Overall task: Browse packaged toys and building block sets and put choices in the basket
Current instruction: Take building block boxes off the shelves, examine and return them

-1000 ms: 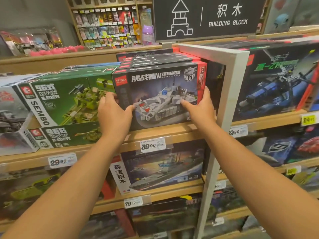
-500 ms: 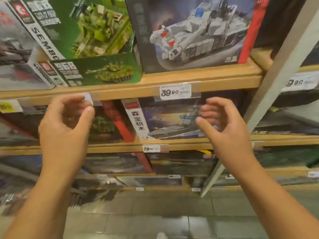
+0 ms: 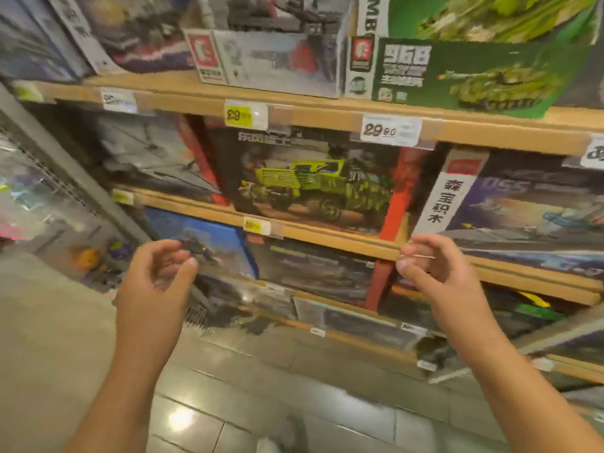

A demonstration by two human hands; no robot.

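Shelves: wooden shelf of boxed block sets, tiled floor below.
Hands: left hand and right hand loosely curled, empty.
Change: view has swung leftward.

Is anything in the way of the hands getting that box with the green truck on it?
Nothing visible blocks it. Both the left hand and the right hand hover empty in front of the shelves, and the green truck box faces them uncovered, just above.
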